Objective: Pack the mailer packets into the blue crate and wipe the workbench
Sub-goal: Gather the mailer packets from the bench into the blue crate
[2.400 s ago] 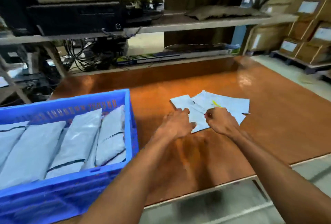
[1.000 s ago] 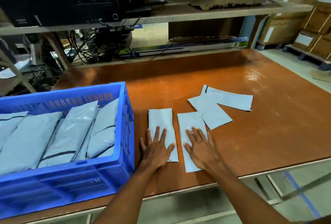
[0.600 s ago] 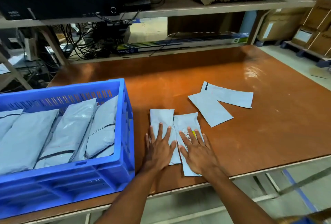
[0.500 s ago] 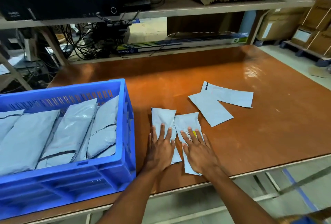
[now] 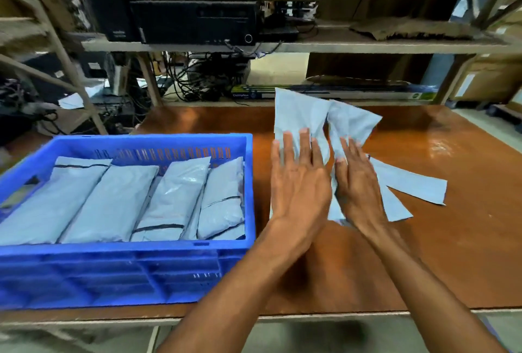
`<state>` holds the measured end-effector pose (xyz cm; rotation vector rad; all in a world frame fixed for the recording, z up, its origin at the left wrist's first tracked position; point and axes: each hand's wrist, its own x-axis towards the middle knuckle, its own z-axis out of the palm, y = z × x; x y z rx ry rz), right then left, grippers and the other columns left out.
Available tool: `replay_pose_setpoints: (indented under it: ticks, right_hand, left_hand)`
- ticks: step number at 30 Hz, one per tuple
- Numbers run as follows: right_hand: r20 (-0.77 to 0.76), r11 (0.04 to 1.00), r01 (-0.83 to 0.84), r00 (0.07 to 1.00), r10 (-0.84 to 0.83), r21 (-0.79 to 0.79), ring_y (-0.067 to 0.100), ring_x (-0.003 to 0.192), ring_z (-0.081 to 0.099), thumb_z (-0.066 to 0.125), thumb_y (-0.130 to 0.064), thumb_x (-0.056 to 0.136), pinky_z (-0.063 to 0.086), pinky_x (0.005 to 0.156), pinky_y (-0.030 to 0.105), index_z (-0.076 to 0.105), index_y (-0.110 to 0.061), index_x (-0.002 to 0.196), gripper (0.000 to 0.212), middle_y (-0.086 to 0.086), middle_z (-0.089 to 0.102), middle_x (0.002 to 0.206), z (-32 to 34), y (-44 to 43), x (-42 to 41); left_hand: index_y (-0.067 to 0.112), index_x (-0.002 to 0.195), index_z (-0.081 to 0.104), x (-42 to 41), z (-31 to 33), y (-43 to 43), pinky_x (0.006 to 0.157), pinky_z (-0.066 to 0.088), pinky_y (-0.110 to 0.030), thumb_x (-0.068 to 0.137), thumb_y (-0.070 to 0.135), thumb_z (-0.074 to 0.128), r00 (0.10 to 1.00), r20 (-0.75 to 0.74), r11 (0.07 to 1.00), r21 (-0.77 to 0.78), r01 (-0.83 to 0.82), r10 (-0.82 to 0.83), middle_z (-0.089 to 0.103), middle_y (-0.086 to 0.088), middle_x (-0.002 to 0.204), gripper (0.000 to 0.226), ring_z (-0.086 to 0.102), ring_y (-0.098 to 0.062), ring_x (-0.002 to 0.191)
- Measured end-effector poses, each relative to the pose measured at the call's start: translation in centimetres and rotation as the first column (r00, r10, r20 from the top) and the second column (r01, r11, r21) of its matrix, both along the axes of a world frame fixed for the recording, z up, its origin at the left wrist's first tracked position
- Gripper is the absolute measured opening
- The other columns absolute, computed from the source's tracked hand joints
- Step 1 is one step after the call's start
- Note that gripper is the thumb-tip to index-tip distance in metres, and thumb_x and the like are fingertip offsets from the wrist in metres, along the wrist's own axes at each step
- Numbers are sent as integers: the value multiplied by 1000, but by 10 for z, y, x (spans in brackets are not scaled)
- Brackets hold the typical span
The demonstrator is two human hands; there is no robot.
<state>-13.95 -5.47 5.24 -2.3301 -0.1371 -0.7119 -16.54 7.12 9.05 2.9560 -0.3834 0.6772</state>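
The blue crate [image 5: 113,276] stands on the left of the orange workbench [image 5: 452,254], with several filled grey mailer packets [image 5: 113,203] lying side by side in it. Just right of the crate, my left hand [image 5: 299,180] holds one flat grey packet [image 5: 299,115] raised on end above the bench. Beside it my right hand [image 5: 358,186] holds a second packet [image 5: 353,124] the same way. Fingers lie spread on the near faces and the thumbs are hidden. Two more flat packets [image 5: 415,183] lie on the bench, partly behind my right hand.
A long flat box [image 5: 339,94] lies along the bench's back edge. The shelf behind carries a black computer unit [image 5: 197,22] and tangled cables [image 5: 203,81]. Cardboard boxes [image 5: 485,81] stand at the far right. The bench's front edge runs under my forearms.
The two packets that lay flat under my palms are now lifted off the bench and stand up in my hands. The camera has tilted up and moved left.
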Motion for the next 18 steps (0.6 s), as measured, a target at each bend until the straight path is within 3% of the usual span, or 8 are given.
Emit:
replay_pose_setpoints:
  ticks: [2,5,7,10,13,16,18]
  right_hand:
    - [100,995,-96,990,95,7,14,149,19,26,-32,106,17,121,38,32,-17,152,48,1,28,159,40,36,6]
    - [157,973,-212,962,225,-97,18,147,25,24,-32,104,19,120,41,34,-13,151,51,8,33,157,74,96,7]
    - [95,943,-297,945,312,-147,24,146,27,25,-30,103,20,120,42,37,-6,148,52,15,35,155,73,141,7]
    - [-15,899,-342,936,351,-274,33,145,28,22,-29,101,21,120,43,37,1,145,55,23,31,154,53,196,8]
    - [-264,796,-359,929,258,-487,36,149,8,37,-20,101,12,121,44,25,3,148,54,25,13,159,22,227,8]
    - [-559,718,-419,828,50,-557,38,149,-10,40,-34,99,3,121,50,14,-1,153,69,23,-6,161,-6,236,16]
    - [-716,744,-461,698,-33,-484,33,148,-15,28,-44,101,-5,121,46,-2,-4,155,73,17,-17,161,-13,233,24]
  left_hand:
    - [9,151,29,-3,41,36,119,5,-55,99,32,21,985,164,997,-56,-53,62,19,-15,162,57,11,-39,149]
    - [12,153,22,4,61,118,119,11,-54,100,29,20,977,178,992,41,-122,113,14,-11,163,56,9,-36,150]
    - [11,152,24,12,51,179,117,18,-54,103,28,20,984,125,988,63,-137,129,16,-12,162,52,13,-39,148]
    - [9,150,30,12,14,238,114,25,-57,101,33,11,974,-112,977,111,-183,195,23,-17,159,58,20,-43,145]
    - [10,150,23,21,-24,262,114,26,-55,102,35,9,918,-334,976,125,-181,213,16,-16,161,57,13,-42,147]
    - [12,149,30,26,-38,261,114,25,-52,96,54,-10,852,-507,984,172,-47,129,16,-15,162,79,15,-41,147]
    - [17,150,31,30,-40,263,116,24,-48,103,50,16,786,-614,995,97,-12,70,16,-13,162,59,19,-34,147]
